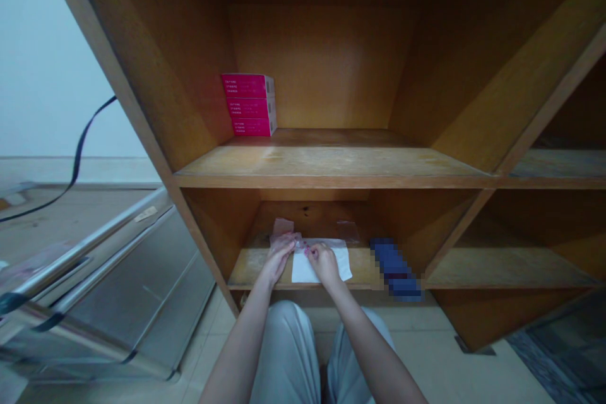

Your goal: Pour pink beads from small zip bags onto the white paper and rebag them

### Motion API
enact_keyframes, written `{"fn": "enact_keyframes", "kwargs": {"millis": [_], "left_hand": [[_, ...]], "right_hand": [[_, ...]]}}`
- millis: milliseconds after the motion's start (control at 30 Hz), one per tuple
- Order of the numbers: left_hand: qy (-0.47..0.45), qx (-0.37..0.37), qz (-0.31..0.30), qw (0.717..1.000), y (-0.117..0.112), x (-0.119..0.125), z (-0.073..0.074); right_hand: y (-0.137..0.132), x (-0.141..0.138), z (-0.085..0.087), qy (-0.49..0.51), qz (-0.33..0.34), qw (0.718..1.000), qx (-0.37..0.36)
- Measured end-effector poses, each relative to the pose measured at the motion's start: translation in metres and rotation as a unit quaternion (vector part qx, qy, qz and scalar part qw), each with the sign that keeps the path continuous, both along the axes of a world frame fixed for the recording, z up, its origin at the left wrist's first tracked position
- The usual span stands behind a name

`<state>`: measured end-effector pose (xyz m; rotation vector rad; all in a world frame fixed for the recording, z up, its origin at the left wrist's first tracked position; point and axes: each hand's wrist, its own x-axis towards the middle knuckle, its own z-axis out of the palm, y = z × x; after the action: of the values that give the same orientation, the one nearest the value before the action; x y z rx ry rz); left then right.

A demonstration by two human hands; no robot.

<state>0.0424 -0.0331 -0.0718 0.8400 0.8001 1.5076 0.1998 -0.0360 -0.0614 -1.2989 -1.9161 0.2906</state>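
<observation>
On the lower shelf, a white sheet of paper lies under and between my hands. My left hand is at the paper's left edge, its fingers closed on a small clear plastic bag. My right hand is over the sheet, with thumb and fingers pinched on a tiny pink piece; its kind is too small to tell. Behind my left hand lies a pinkish see-through plastic bag, partly covered by the hand. Another clear plastic bag rests behind the paper on the right.
Three pink boxes are stacked on the upper shelf at its left. A blurred-out blue object sits at the lower shelf's right, past its front edge. A metal-framed rack stands left of the wooden cabinet. A dark strap hangs there.
</observation>
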Motion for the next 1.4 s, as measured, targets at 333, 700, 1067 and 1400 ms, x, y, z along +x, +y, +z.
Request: {"fn": "enact_keyframes", "kwargs": {"millis": [333, 700, 1067, 1400], "left_hand": [[0.004, 0.001, -0.018, 1.000, 0.002, -0.001, -0.004], [0.005, 0.001, -0.014, 1.000, 0.000, 0.000, 0.001], [0.000, -0.014, -0.015, 1.000, 0.000, 0.000, -0.001], [0.010, -0.005, 0.021, 1.000, -0.004, 0.006, 0.006]], "right_hand": [[0.007, -0.001, -0.007, -0.015, 0.001, 1.000, -0.023], [0.006, -0.001, -0.007, -0.020, 0.008, 0.999, -0.027], [0.004, 0.003, -0.002, 0.127, 0.021, 0.991, -0.035], [-0.009, 0.001, 0.015, 0.396, 0.046, 0.904, -0.156]]}}
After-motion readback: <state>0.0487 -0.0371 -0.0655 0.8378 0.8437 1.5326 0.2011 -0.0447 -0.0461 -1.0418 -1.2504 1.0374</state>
